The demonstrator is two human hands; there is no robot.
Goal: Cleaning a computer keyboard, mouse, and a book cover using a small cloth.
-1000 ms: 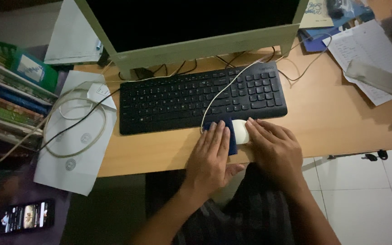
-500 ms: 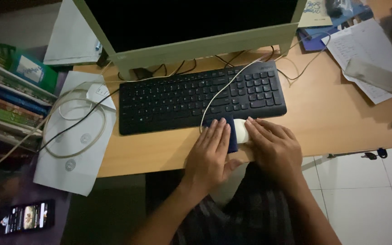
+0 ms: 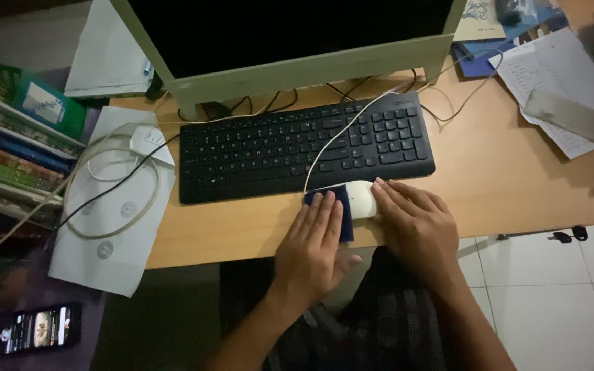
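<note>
**Both hands on the mouse and cloth at the desk's front edge**

The white mouse [image 3: 361, 199] lies on the wooden desk [image 3: 510, 178], near the front edge and just in front of the black keyboard [image 3: 304, 148]. Its long axis runs roughly parallel to the front edge, and its white cable [image 3: 331, 141] leaves its left side and crosses the keyboard toward the rear.

The right hand [image 3: 417, 230] rests flat against the right side of the mouse, fingers extended and together, not clamped around it. The left hand [image 3: 314, 244] lies palm down, fingers straight, pressing a dark blue cloth [image 3: 342, 206] to the desk. The cloth touches the mouse's left end. The two hands sit near each other with the mouse between their fingertips.

A dark monitor [image 3: 290, 34] stands behind the keyboard. Papers [image 3: 551, 75] lie at the rear right corner.
</note>
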